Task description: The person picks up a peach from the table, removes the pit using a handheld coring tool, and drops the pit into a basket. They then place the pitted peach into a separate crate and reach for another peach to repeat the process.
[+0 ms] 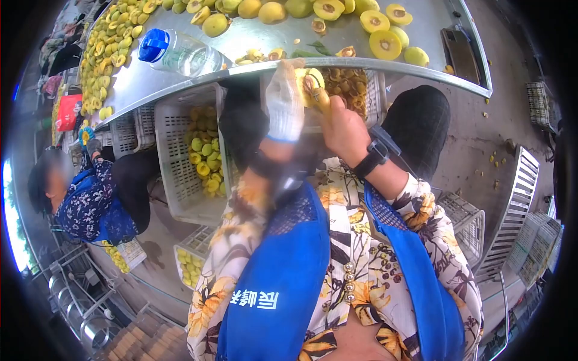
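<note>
My left hand point(285, 101), in a white glove, holds a halved yellow fruit point(309, 78) just below the table's front edge. Bare and closed, my right hand point(344, 127) grips a small tool point(323, 101) by its yellowish handle, and the tool's metal end is at the cut face of that fruit. Behind the hands, a crate point(376, 96) holds brown pits and scraps. More halved and whole fruits point(385, 45) lie on the metal table point(253, 45) above.
A clear bottle point(180, 53) with a blue cap lies on the table. Left of my legs stands a white crate point(165, 150) of yellow-green halves. A co-worker point(90, 198) sits at the left. A slatted rack point(512, 210) is at the right.
</note>
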`<move>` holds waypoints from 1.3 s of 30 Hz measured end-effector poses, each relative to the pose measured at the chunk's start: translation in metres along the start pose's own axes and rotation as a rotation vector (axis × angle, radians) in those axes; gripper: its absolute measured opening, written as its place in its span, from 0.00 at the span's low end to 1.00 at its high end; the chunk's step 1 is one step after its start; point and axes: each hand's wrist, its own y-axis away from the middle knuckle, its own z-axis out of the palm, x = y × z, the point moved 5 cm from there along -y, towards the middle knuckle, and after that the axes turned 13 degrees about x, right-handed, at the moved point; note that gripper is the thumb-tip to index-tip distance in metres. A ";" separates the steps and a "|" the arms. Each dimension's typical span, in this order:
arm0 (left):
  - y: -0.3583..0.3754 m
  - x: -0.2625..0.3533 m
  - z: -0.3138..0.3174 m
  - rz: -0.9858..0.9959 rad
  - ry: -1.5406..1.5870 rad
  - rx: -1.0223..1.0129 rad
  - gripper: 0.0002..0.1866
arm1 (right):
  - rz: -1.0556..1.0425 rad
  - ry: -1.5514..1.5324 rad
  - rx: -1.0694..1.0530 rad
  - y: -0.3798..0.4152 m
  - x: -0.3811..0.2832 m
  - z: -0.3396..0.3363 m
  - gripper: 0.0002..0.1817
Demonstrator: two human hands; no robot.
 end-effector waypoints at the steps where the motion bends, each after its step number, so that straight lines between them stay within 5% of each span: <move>1: 0.000 0.000 0.000 0.034 0.000 -0.003 0.26 | 0.005 -0.009 -0.006 0.001 -0.002 0.000 0.14; 8: -0.014 -0.004 0.002 -0.156 -0.227 -0.350 0.25 | -0.029 -0.060 -0.095 0.006 0.008 0.010 0.09; 11: -0.015 -0.004 0.003 -0.262 -0.158 -0.281 0.23 | 0.010 -0.107 -0.076 0.004 0.008 0.010 0.08; 13: -0.004 0.003 0.002 0.040 -0.025 -0.142 0.21 | 0.053 -0.151 -0.043 0.005 0.006 0.012 0.09; 15: 0.005 0.000 0.005 0.086 0.063 -0.036 0.19 | 0.076 -0.213 0.006 0.009 0.006 0.015 0.10; 18: 0.004 -0.024 -0.002 -0.279 0.136 0.073 0.16 | 0.104 -0.265 -0.011 0.015 -0.001 0.014 0.12; 21: 0.004 -0.022 0.003 -0.600 0.310 -0.056 0.15 | 0.206 -0.294 -0.108 0.015 0.009 0.027 0.13; 25: -0.005 -0.023 0.002 -0.354 0.220 -0.033 0.15 | 0.187 -0.337 -0.149 0.011 0.002 0.020 0.12; 30: -0.005 -0.023 0.006 -0.420 0.184 -0.131 0.13 | 0.204 -0.318 -0.217 0.010 0.010 0.028 0.09; 34: -0.005 -0.021 0.007 -0.264 0.157 -0.164 0.13 | 0.409 -0.622 -0.445 0.013 0.003 0.016 0.08; 39: 0.003 -0.029 0.012 -0.505 0.254 -0.175 0.19 | 0.694 -1.107 -0.798 0.024 0.005 0.021 0.09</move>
